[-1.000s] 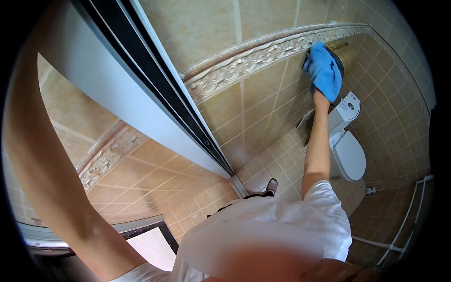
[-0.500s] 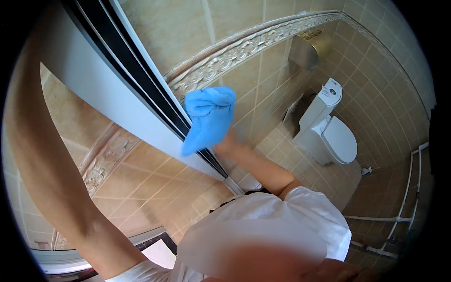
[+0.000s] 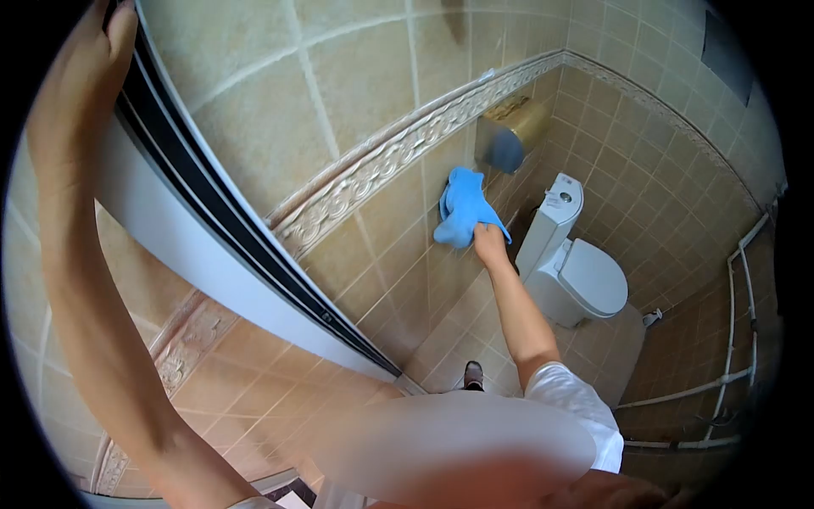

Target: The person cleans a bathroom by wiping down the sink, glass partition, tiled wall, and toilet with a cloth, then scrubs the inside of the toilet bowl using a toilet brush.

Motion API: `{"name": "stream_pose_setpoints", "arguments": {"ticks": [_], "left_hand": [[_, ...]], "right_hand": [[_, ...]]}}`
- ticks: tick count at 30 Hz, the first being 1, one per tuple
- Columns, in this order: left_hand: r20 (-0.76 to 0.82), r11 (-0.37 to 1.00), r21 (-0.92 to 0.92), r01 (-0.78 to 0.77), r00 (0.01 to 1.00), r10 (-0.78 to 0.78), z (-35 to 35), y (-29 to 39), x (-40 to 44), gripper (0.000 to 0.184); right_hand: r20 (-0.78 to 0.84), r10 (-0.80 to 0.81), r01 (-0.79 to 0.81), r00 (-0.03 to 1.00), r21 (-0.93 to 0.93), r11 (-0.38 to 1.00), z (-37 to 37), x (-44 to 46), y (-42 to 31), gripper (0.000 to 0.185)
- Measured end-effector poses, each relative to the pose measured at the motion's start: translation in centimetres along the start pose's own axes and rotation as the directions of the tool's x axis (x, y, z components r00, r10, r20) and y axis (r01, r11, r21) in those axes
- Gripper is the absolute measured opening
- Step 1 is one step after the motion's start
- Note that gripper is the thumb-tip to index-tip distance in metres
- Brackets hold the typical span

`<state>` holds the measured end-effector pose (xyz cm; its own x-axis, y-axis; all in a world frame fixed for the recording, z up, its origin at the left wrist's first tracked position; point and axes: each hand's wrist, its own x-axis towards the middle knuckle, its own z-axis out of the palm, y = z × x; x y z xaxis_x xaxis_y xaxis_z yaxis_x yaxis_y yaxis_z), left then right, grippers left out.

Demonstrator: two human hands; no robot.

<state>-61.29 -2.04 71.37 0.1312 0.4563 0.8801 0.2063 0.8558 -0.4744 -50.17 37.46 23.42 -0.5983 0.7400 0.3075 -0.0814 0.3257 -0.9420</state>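
Note:
My right hand (image 3: 489,243) is closed on a corner of a blue cloth (image 3: 462,208). The cloth hangs bunched in front of the tiled wall (image 3: 381,242), below the raised border; whether it touches the tiles I cannot tell. High at the left, my left hand (image 3: 80,85) holds the edge of a door frame (image 3: 174,127) with white and black strips. Its thumb lies along the dark strip, and the other fingers are partly cut off at the top of the view.
A white toilet (image 3: 585,276) stands in the far corner. Above the cloth, a gold paper dispenser (image 3: 517,127) is fixed to the wall. White pipes (image 3: 729,339) run along the right wall. A shoe (image 3: 473,371) shows on the tiled floor near the doorway.
My right hand has carried the cloth away from the door frame, rightward to the wall beside the toilet. The view has shifted, and my left hand now shows on the frame.

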Motion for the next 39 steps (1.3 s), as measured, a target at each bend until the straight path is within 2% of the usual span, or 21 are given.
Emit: {"name": "stream_pose_setpoints", "arguments": {"ticks": [1, 3, 6, 9, 11, 13, 15, 17, 18, 21, 23, 24, 27, 28, 29, 31, 32, 33, 34, 35, 39], "left_hand": [[0.002, 1.0, -0.005, 0.002, 1.0, -0.002, 0.1, -0.1, 0.0, 0.041], [0.014, 1.0, -0.01, 0.012, 1.0, -0.012, 0.2, -0.1, 0.1, 0.042], [0.067, 0.992, 0.112, 0.063, 0.995, -0.07, -0.9, 0.8, 0.3, 0.04], [0.043, 0.97, 0.238, 0.047, 0.997, -0.058, -2.7, 2.8, 0.3, 0.04], [0.03, 0.958, 0.285, 0.018, 0.999, -0.028, -2.9, 2.6, 0.3, 0.04], [0.053, 0.965, 0.262, 0.012, 0.998, -0.027, -2.6, 1.7, 0.0, 0.041], [0.082, 0.971, 0.238, 0.007, 0.996, -0.027, -2.8, 1.8, 0.1, 0.042], [-0.003, 0.998, 0.004, -0.067, 0.998, 0.067, -3.3, 2.4, 0.4, 0.043], [0.027, 0.995, 0.08, -0.059, 0.998, 0.057, -2.8, 1.5, 0.0, 0.043], [0.038, 0.999, -0.004, 0.041, 0.998, -0.041, -1.1, -1.1, -1.7, 0.04], [0.087, 0.995, 0.096, 0.004, 0.996, -0.013, -0.1, -4.9, -3.8, 0.039], [0.084, 0.991, 0.105, 0.087, 0.992, -0.096, 0.1, -4.9, -4.2, 0.037], [-0.002, 0.982, 0.189, -0.015, 1.0, 0.016, -4.7, 6.6, 1.0, 0.048], [0.217, 0.873, 0.395, 0.285, 0.895, -0.391, -1.7, 3.5, 1.4, 0.05], [0.388, 0.644, 0.696, 0.317, 0.588, -0.709, 1.3, 0.5, 1.7, 0.052], [0.27, 0.937, 0.123, 0.328, 0.897, -0.349, -0.4, 2.7, -3.3, 0.041], [0.094, 0.961, -0.182, 0.21, 0.976, -0.195, -1.1, 3.8, -5.3, 0.037], [0.011, 0.937, -0.311, 0.159, 0.987, -0.163, -2.9, 11.9, -3.4, 0.04], [-0.035, 0.965, -0.253, 0.071, 0.996, -0.082, -3.5, 16.5, -3.6, 0.045], [-0.002, 0.891, -0.43, 0.148, 0.986, -0.165, -3.2, 20.7, -5.1, 0.047], [0.315, 0.71, -0.654, 0.261, 0.947, -0.059, -2.1, 31.8, -10.3, 0.057]], "right_hand": [[-0.027, -0.002, 0.004, 1.0, 0.083, 0.997, -1.1, -0.5, -2.6, 0.034], [-0.124, 0.188, -0.182, 0.974, 0.06, 0.981, -4.4, -1.5, -11.7, 0.035], [-0.27, -0.146, 0.171, 0.952, 0.071, 0.983, -9.4, 2.7, -13.7, 0.034], [-0.343, -0.509, 0.498, 0.79, -0.125, 0.858, -14.1, 10.0, -17.2, 0.033], [-0.312, -0.721, 0.634, 0.618, -0.344, 0.692, -16.6, 15.5, -21.2, 0.033], [-0.217, -0.875, 0.666, 0.433, -0.578, 0.473, -18.0, 21.5, -25.6, 0.033], [-0.043, -0.941, 0.537, 0.337, -0.812, 0.23, -18.2, 27.6, -29.6, 0.032], [0.148, -0.937, 0.312, 0.317, -0.949, -0.044, -17.2, 32.7, -32.6, 0.032], [0.173, -0.937, 0.343, 0.303, -0.937, -0.062, -16.2, 34.4, -34.1, 0.032], [0.226, -0.921, 0.485, 0.316, -0.873, -0.048, -12.7, 36.4, -36.1, 0.032], [0.247, -0.921, 0.554, 0.302, -0.831, -0.041, -11.3, 36.7, -36.2, 0.032], [0.252, -0.923, 0.585, 0.29, -0.81, -0.038, -10.9, 36.8, -36.0, 0.032], [0.281, -0.924, 0.667, 0.259, -0.744, -0.039, -10.8, 37.0, -33.9, 0.032], [0.292, -0.919, 0.693, 0.265, -0.721, -0.029, -11.1, 37.1, -32.5, 0.032], [0.307, -0.913, 0.717, 0.27, -0.697, -0.022, -11.5, 37.1, -30.9, 0.032], [0.338, -0.896, 0.759, 0.288, -0.651, -0.002, -12.5, 37.0, -27.6, 0.031], [0.36, -0.883, 0.782, 0.302, -0.623, 0.013, -13.2, 36.9, -25.5, 0.031], [0.387, -0.866, 0.806, 0.316, -0.592, 0.03, -13.9, 36.5, -23.6, 0.031], [0.415, -0.847, 0.829, 0.333, -0.557, 0.053, -14.5, 36.2, -21.5, 0.031], [0.449, -0.823, 0.855, 0.349, -0.511, 0.084, -15.1, 35.6, -19.4, 0.031], [0.605, -0.714, 0.936, 0.353, -0.242, 0.257, -15.3, 31.0, -11.9, 0.031]]}}
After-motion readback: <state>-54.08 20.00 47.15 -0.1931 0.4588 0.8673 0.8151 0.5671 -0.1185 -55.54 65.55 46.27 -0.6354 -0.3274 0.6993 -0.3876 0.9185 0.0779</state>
